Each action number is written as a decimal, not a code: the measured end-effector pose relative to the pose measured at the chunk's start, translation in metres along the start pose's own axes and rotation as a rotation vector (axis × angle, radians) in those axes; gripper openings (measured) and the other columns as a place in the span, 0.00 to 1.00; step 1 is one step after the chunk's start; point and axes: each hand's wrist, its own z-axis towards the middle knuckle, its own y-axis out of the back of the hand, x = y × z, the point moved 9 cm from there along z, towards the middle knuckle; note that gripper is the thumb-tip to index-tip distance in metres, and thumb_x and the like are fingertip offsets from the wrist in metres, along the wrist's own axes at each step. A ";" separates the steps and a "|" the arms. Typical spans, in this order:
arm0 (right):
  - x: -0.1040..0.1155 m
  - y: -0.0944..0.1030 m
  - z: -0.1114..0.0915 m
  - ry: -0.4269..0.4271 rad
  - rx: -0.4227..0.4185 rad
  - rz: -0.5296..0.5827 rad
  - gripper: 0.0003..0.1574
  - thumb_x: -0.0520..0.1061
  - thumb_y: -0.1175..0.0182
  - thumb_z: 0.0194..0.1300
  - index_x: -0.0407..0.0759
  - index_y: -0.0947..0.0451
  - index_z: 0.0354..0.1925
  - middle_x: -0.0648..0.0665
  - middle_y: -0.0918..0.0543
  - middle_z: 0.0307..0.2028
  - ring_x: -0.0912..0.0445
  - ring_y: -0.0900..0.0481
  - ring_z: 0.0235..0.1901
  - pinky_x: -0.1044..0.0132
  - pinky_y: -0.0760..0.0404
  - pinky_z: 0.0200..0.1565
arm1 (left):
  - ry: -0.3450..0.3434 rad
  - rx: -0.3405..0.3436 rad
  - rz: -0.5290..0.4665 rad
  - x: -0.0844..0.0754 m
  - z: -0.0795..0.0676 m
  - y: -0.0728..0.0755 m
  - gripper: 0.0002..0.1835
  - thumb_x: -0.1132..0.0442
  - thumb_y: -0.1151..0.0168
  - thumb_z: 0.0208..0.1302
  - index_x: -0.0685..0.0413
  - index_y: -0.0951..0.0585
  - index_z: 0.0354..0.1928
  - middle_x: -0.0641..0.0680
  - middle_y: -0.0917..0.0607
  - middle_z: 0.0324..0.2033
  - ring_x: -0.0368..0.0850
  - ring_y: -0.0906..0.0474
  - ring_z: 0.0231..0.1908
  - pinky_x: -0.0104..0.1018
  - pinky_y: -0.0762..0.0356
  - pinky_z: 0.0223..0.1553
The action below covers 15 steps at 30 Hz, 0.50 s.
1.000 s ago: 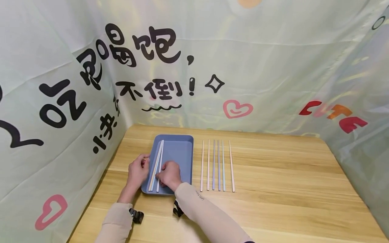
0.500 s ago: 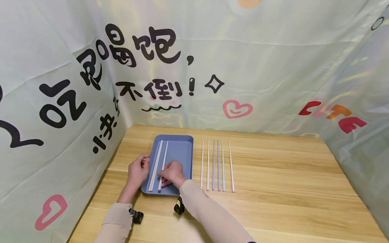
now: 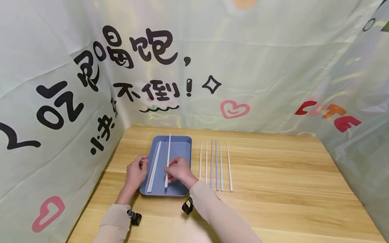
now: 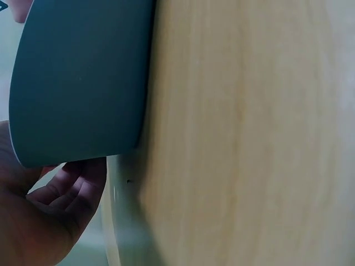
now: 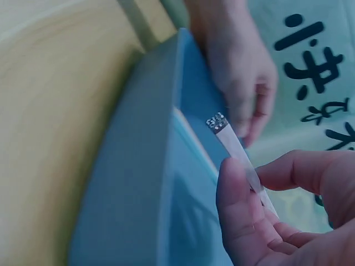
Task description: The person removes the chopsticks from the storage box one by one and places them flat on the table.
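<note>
In the head view my right hand (image 3: 179,170) pinches a pale pinkish-white chopstick (image 3: 168,152) over the middle of the blue tray (image 3: 180,148). Thumb and fingertips hold it near its lower end; the right wrist view shows that end's dark, speckled silver cap (image 5: 217,122). Along the tray's left side lie a light blue chopstick (image 3: 153,175) and an orange-yellow chopstick (image 3: 150,179), side by side. My left hand (image 3: 136,170) grips the tray's left edge, its fingers curled at the outer wall in the left wrist view.
To the tray's right, several chopsticks lie roughly parallel on the wooden table (image 3: 282,168): pink ones, purple chopsticks (image 3: 217,162), a light blue one and a pink chopstick (image 3: 229,165) set farther right. A printed cloth (image 3: 267,67) walls the back and sides.
My right hand has moved right with the pale chopstick, raising it away from the other chopsticks in the tray. The left hand stays at the tray's edge.
</note>
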 end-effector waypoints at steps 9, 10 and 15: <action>0.016 0.035 -0.006 0.042 -0.041 -0.011 0.18 0.32 0.37 0.61 0.28 0.21 0.50 0.46 0.19 0.27 0.56 0.19 0.20 0.57 0.11 0.30 | 0.023 0.007 -0.007 0.004 -0.002 0.000 0.12 0.69 0.40 0.75 0.62 0.14 0.55 0.57 0.16 0.28 0.40 0.27 0.27 0.31 0.28 0.29; 0.016 0.039 -0.006 0.040 -0.045 -0.010 0.19 0.32 0.37 0.61 0.27 0.21 0.51 0.46 0.19 0.28 0.56 0.19 0.20 0.57 0.10 0.31 | 0.021 0.005 -0.006 0.004 -0.002 0.000 0.11 0.69 0.40 0.75 0.62 0.14 0.54 0.57 0.16 0.27 0.40 0.27 0.26 0.31 0.28 0.29; 0.015 0.062 -0.009 0.026 -0.074 -0.007 0.19 0.31 0.38 0.62 0.28 0.21 0.53 0.46 0.19 0.29 0.56 0.19 0.21 0.56 0.10 0.33 | 0.014 0.005 -0.012 0.002 -0.001 0.000 0.11 0.70 0.39 0.75 0.62 0.14 0.54 0.56 0.17 0.26 0.38 0.28 0.25 0.30 0.29 0.28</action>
